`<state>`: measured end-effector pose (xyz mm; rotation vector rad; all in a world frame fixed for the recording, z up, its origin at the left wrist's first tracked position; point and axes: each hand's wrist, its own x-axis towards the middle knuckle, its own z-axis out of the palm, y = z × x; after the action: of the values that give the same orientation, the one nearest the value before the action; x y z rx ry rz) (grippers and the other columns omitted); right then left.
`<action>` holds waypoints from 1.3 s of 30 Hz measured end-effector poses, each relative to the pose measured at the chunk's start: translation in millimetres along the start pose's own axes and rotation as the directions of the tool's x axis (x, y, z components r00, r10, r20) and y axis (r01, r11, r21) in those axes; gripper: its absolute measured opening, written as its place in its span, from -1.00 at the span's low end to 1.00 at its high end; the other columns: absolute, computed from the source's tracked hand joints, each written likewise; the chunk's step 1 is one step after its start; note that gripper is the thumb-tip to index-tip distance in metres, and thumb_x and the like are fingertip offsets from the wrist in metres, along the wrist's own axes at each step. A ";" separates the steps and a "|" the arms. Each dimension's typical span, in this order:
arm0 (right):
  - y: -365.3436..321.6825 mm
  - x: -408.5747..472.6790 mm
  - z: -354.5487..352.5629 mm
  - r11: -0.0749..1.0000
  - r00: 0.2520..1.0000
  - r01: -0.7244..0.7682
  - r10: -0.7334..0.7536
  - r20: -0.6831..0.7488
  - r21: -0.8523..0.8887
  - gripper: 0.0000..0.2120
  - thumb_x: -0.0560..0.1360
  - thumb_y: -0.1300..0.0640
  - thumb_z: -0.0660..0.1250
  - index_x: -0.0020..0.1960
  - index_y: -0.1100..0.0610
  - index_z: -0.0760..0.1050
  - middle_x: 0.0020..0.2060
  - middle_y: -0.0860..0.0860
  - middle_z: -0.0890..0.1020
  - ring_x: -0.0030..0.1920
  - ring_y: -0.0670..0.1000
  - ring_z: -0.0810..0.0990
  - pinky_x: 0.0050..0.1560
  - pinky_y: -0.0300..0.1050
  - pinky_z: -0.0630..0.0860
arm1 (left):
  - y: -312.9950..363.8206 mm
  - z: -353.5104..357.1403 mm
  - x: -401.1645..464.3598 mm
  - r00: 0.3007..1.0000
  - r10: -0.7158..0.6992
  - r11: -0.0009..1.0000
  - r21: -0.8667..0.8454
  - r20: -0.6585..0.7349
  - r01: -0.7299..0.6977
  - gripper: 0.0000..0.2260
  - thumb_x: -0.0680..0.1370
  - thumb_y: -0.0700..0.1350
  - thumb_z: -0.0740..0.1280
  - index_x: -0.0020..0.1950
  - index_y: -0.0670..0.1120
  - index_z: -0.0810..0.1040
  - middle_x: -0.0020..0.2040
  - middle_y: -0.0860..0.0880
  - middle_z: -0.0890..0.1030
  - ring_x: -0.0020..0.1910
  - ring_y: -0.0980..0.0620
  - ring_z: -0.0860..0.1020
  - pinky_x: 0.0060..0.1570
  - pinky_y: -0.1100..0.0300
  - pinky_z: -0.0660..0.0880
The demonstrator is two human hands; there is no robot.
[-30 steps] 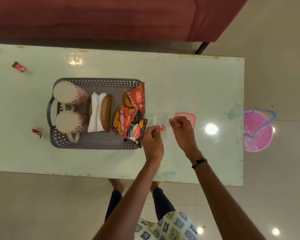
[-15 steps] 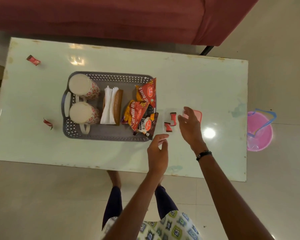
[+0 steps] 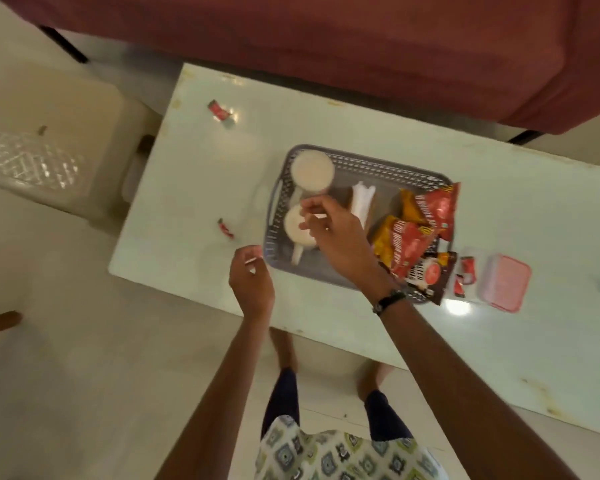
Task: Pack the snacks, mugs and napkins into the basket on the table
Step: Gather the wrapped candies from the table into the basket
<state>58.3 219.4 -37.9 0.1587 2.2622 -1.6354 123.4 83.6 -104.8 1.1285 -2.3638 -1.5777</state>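
Observation:
The grey basket (image 3: 378, 167) stands on the pale green table (image 3: 326, 126). It holds two white mugs, the far one (image 3: 311, 170) and the near one (image 3: 293, 230), white napkins (image 3: 362, 199) in a brown holder, and red-and-yellow snack packets (image 3: 439, 209) (image 3: 404, 249). A dark snack packet (image 3: 430, 277) hangs over its near right corner. My right hand (image 3: 340, 240) hovers over the near mug, fingers loosely curled, nothing seen in it. My left hand (image 3: 252, 284) is at the basket's near left corner, empty. Small red sachets (image 3: 219, 110) (image 3: 225, 228) lie on the table left of the basket.
A pink-lidded box (image 3: 506, 287) and a clear tub with red sachets (image 3: 466, 271) sit right of the basket. A dark red sofa (image 3: 326, 46) borders the far side. A white plastic stool (image 3: 49, 161) stands left of the table. My feet are under the near edge.
Both hands left the clear tub at the right and swung left; the right hand now reaches across the basket. The view has turned left and moved closer.

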 end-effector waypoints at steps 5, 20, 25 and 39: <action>-12.4 57.6 81.4 0.999 0.993 -0.021 0.024 0.115 -0.026 -0.85 0.57 0.21 0.21 0.09 0.14 0.51 -0.06 -0.04 0.59 -0.08 0.00 0.66 -0.17 -0.33 0.52 | -25.7 -16.3 83.4 0.999 0.034 0.956 0.291 -0.016 -0.028 -0.70 0.45 -0.29 0.27 0.18 -0.20 0.42 0.11 -0.22 0.45 0.03 -0.14 0.47 0.03 0.11 0.45; -1.9 206.2 171.0 0.887 0.978 0.155 -0.076 0.196 -0.434 -0.70 0.52 0.29 0.17 0.23 0.16 0.44 0.23 0.09 0.50 0.16 0.10 0.53 0.17 -0.06 0.45 | -16.0 -22.1 203.2 0.981 -0.076 0.985 0.167 0.178 0.046 -0.84 0.53 -0.32 0.11 -0.07 -0.22 0.48 -0.17 -0.09 0.58 -0.20 -0.01 0.51 -0.28 0.39 0.39; -8.0 292.3 190.7 0.558 0.952 0.306 -0.173 0.252 -0.772 -0.43 0.48 0.40 0.11 0.46 0.13 0.20 0.51 0.11 0.10 0.43 0.19 0.22 0.24 0.00 0.47 | -5.3 -31.9 236.1 0.972 -0.136 0.990 0.068 0.191 0.125 -0.84 0.50 -0.29 0.10 -0.10 -0.14 0.46 -0.13 -0.09 0.62 -0.24 0.02 0.49 -0.15 0.16 0.41; -23.2 334.6 208.5 0.458 0.951 0.295 -0.225 0.212 -0.838 -0.24 0.41 0.49 0.14 0.52 0.05 0.03 0.54 0.09 -0.01 0.39 0.23 0.26 -0.02 -0.04 0.59 | -15.0 -35.8 234.5 0.955 -0.220 0.973 -0.018 0.200 0.229 -0.86 0.50 -0.25 0.12 -0.14 -0.09 0.44 -0.20 0.01 0.61 -0.30 0.03 0.44 -0.16 0.07 0.39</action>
<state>-217.3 -20.3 -188.0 -0.5261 2.8404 -0.3607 -22.7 -90.4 -174.6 1.3314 -2.3782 -1.8849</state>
